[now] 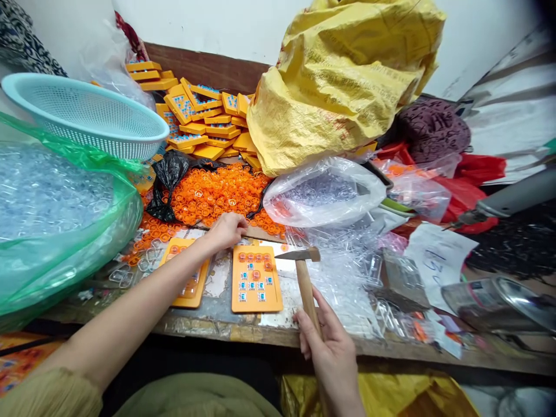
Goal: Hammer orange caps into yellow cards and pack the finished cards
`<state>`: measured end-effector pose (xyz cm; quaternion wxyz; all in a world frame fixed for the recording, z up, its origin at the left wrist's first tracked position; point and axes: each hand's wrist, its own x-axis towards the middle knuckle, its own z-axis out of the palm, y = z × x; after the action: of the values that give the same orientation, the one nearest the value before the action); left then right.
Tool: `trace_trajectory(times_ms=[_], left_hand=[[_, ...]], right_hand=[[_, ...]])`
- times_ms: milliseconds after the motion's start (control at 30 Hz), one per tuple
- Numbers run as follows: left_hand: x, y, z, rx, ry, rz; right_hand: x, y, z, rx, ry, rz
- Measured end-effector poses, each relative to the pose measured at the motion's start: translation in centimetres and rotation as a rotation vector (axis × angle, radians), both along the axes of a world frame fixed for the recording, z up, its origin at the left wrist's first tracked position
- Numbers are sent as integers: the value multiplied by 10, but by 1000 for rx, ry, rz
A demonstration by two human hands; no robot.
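Observation:
My right hand (325,341) is wrapped round the wooden handle of a small hammer (309,289); its metal head is beside the right edge of an orange panel (257,298). That panel lies flat on the bench, with orange ring pieces in its upper part and bluish square parts below. My left hand (228,230) is at the front edge of the pile of orange rings (208,194), fingers curled together; what they pinch, if anything, is hidden. Under my left forearm lies a second orange panel (191,292), partly covered, with orange pieces on it.
A green bag (125,214) of clear pieces and a blue basket (152,130) stand left. Stacked orange panels (208,127) and a yellow sack (339,87) fill the back. To the right are a clear bag (278,202), loose clear pieces (334,284) and a metal mug (490,304).

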<state>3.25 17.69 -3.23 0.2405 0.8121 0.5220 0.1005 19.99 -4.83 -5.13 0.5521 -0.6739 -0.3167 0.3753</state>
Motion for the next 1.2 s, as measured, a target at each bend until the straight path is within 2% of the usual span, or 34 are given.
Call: trace_trajectory(times_ms=[100, 233, 300, 400, 500, 567, 700, 800, 867, 933, 1033, 1200], left_hand=[[0, 0, -4, 19, -8, -17], [-3, -14, 3, 77, -61, -30], [-6, -36, 8, 102, -109, -47], [-12, -81, 12, 141, -271, -79], [-14, -117, 5, 158, -380, -110], [-13, -127, -1, 134, -378, -88], [-12, -128, -8, 94, -421, -12], [-12, -127, -9, 85, -443, 11], [-12, -128, -9, 93, -446, 18], [-11, -129, -9, 102, -438, 29], [-8, -129, -7, 74, -413, 57], [-9, -130, -3, 16, -383, 61]], right_hand=[[-1, 2, 2, -2, -13, 7], [2, 1, 3, -3, -37, 15], [6, -2, 1, -24, -62, 42], [10, -9, 0, -45, -146, 112], [10, -14, 5, 13, -261, 125], [8, -17, 13, 87, -354, 111], [10, -20, 26, 252, -594, 223], [11, -23, 25, 340, -658, 343], [9, -25, 21, 367, -647, 362], [5, -27, 18, 384, -640, 323], [0, -27, 17, 340, -596, 274], [-1, -25, 16, 139, -476, 315]])
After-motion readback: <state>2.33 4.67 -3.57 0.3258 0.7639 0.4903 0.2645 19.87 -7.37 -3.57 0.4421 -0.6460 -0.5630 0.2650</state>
